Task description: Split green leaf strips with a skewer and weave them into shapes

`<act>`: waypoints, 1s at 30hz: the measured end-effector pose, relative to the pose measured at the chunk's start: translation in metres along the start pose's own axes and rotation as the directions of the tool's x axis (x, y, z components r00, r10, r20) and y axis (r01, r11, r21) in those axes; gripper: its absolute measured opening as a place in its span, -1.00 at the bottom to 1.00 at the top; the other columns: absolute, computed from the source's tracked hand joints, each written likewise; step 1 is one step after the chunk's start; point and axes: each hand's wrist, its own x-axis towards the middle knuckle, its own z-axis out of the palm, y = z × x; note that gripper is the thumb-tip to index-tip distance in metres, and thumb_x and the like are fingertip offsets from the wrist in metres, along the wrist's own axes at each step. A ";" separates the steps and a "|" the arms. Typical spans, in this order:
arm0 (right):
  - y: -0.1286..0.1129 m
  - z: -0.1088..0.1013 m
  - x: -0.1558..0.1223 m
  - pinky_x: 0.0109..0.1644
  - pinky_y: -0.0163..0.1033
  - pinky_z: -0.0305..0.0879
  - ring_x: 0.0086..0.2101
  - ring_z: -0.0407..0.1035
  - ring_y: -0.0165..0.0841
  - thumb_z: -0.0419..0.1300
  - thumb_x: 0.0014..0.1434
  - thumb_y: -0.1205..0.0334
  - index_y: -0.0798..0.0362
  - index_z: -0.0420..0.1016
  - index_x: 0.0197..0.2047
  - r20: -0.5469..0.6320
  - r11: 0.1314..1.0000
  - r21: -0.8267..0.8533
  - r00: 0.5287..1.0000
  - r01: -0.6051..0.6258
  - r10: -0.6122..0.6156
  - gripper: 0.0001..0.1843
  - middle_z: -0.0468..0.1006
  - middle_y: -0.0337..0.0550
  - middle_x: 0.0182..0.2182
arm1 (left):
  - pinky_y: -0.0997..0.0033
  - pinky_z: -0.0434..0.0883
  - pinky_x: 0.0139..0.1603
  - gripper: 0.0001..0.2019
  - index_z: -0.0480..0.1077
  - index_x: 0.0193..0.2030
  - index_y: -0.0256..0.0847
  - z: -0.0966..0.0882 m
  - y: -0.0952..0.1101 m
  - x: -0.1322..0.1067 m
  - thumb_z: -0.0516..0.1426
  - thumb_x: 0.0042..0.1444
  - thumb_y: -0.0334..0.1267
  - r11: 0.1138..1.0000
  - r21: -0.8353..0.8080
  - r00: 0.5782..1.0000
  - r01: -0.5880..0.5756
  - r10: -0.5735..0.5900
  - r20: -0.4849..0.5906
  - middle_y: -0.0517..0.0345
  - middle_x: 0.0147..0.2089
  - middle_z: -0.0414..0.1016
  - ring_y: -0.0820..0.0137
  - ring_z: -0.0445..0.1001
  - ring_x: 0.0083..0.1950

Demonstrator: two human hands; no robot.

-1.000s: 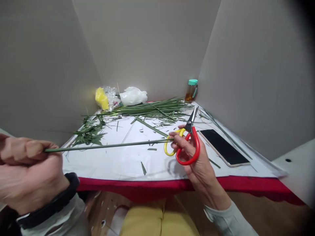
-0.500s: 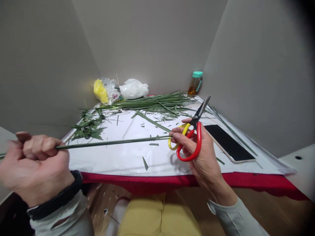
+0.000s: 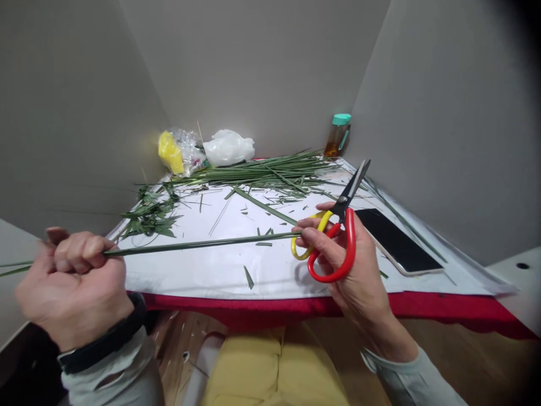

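My left hand (image 3: 71,287) is closed around a long, thin green leaf strip (image 3: 203,243), and its split end sticks out past my hand on the left. The strip runs across a white sheet (image 3: 211,270) to my right hand (image 3: 346,265), and its far end reaches my fingers. That hand holds scissors (image 3: 350,242) with red and yellow handles, their dark blades closed and pointing up and away. A black smartphone (image 3: 397,239) lies just beyond my right hand.
Long green leaves (image 3: 262,175) lie in a pile at the sheet's far edge, with a cut leafy bunch (image 3: 147,217) at the left and scraps scattered about. Behind stand plastic bags (image 3: 228,148) and a green-capped bottle (image 3: 338,135). Grey walls flank the table, and red cloth (image 3: 270,304) edges it.
My left hand has moved right and the strip's end now shows beyond it. The scissors have tilted further right, and the whole scene sits higher in view.
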 end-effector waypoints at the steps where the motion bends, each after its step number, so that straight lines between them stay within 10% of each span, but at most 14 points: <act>1: 0.001 -0.001 -0.001 -0.26 -0.45 0.53 -0.31 0.58 -0.47 0.46 0.07 0.32 -0.05 0.40 -0.07 0.005 1.000 -0.008 1.000 0.007 -0.007 -0.58 0.66 -0.32 -0.33 | 0.63 0.06 -0.68 -0.88 0.24 -0.04 -0.25 0.001 -0.002 0.001 -0.08 0.42 -0.34 0.998 -0.049 0.999 -0.035 0.035 0.009 0.46 -0.59 -0.19 0.62 0.01 -0.69; 30: -0.003 -0.008 -0.006 -0.30 -0.32 0.63 -0.35 0.58 -0.39 0.49 0.05 0.19 -0.09 0.53 -0.04 0.050 0.991 -0.136 0.998 -0.019 0.026 -0.59 0.63 -0.30 -0.34 | 0.64 -0.06 -0.65 -0.87 0.21 -0.09 -0.28 0.022 -0.021 -0.010 -0.13 0.40 -0.37 0.993 -0.096 0.990 -0.072 0.059 -0.131 0.48 -0.56 -0.30 0.62 -0.09 -0.69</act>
